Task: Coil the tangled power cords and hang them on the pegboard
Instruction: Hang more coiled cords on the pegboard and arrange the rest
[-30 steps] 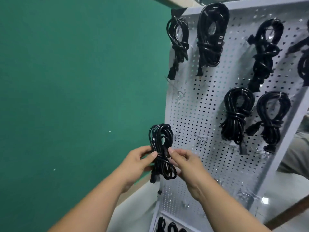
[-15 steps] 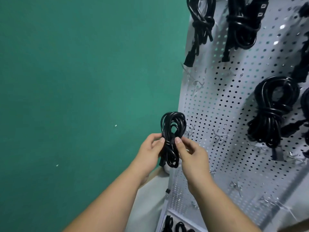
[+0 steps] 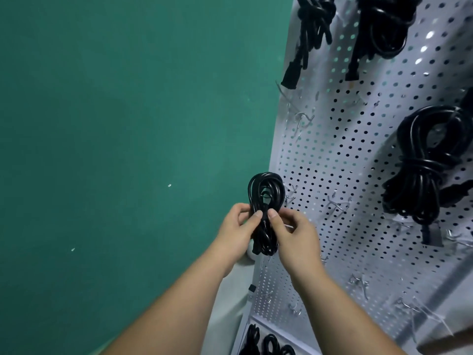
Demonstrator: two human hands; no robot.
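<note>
Already partly filled, the white pegboard [image 3: 345, 155] is seen at the right, set against a green wall [image 3: 128, 124] that takes up the left half of the view. Three black bundles are shown hung on the board: a right bundle [image 3: 430, 165] at mid-height, and a top-left bundle [image 3: 316, 24] and a top-middle bundle [image 3: 384, 29], both cut off by the upper edge. For these, coiling and hanging are judged done.

Low at the centre, the left hand [image 3: 236, 233] and the right hand [image 3: 294, 237] are raised together just beside the board's left edge. A coiled cord [image 3: 266, 190] is held upright between them. Its waist is pinched by the curled fingers [image 3: 242, 208] and thumbs of both hands, and its upper loop is left free above the thumbs. This cord is wound but not yet hung.

More black cords [image 3: 266, 343] are glimpsed at the bottom edge, below the board. Whether they are hung or waiting cannot be told.

Several wire hooks are left bare, among them a near hook [image 3: 290, 192] just right of the held loop, a middle hook [image 3: 337, 204] further right and an upper hook [image 3: 302, 120] by the board's left edge. What remains for the cord in hand is judged to be slipping its loop over a bare hook.
</note>
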